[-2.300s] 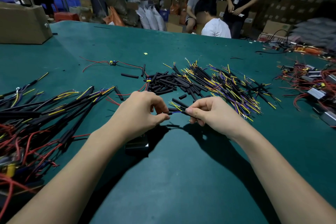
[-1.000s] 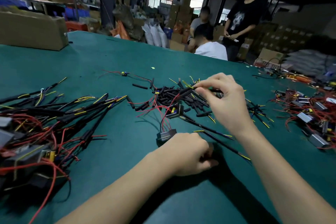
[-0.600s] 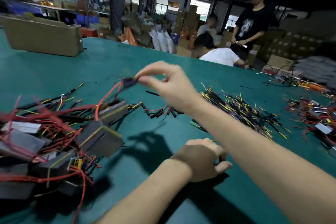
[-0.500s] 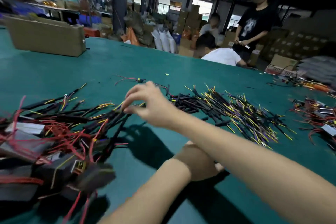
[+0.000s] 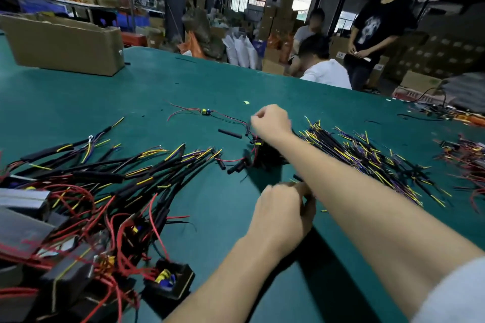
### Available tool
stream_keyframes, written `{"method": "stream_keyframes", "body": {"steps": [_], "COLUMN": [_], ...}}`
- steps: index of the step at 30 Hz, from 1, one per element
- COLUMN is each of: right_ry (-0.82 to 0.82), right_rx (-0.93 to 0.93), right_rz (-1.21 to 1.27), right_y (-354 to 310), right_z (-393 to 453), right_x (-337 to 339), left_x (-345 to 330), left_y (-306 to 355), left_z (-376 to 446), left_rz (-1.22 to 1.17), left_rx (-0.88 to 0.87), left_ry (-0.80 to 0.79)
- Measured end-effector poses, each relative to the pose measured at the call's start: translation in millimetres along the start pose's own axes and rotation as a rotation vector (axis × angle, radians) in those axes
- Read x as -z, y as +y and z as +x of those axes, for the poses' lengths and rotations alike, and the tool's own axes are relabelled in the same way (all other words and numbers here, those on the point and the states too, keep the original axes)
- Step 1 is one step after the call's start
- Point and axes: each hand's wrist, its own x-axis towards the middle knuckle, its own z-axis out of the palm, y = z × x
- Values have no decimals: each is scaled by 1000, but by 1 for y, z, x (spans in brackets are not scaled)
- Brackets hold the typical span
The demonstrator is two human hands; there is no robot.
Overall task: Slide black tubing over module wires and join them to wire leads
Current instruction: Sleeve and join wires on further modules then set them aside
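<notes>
Low in the middle of the frame the left hand [image 5: 282,214] is curled tight on the green table [image 5: 131,102], and seems to hold thin wire leads, though that part is blurry. Further up, the right hand [image 5: 270,120] is curled too, its fingers pinching something small by the black tubing [image 5: 265,155] pile at the centre; what it pinches I cannot tell. This looks like picking up a new tube. Next, that tube must go over module wires. Done modules [image 5: 86,204] lie at lower left, loose wire leads [image 5: 367,155] at right
</notes>
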Motion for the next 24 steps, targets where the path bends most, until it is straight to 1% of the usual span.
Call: {"method": "stream_keyframes", "body": {"steps": [2,5,7,10,12,14,16,18,19,20,22,23,24], "right_ry": [-70,-163,-156,-87,-56,30,223,442,509,532,492,447,381], "right_rx": [-62,-65,-64,-78,-133,-192,-187,-93,-24,50,194,257,314], "right_rz": [-163,-269,-307,-294,-160,100,360,554,631,680,665,632,604], "right_y": [12,17,17,16,17,18,17,17,19,22,30,36,43], "right_z": [12,19,21,24,26,27,21,9,0,-11,-41,-57,-75], "right_x": [-2,-14,-23,-29,-25,-15,6,29,41,52,67,71,73], "left_x": [2,3,2,2,1,-1,-2,0,2,5,13,18,22], "left_y": [-1,-3,-6,-9,-9,-8,-8,-5,-3,-2,0,0,-1], "left_z": [3,5,5,6,6,5,5,5,6,7,11,15,19], "left_rz": [-7,-70,-83,-125,-157,-174,-205,-306,-383,-472,-663,-756,-848], "left_rx": [5,40,57,93,92,75,73,78,73,73,137,206,286], "left_ry": [119,170,172,175,192,213,249,310,369,452,623,659,643]}}
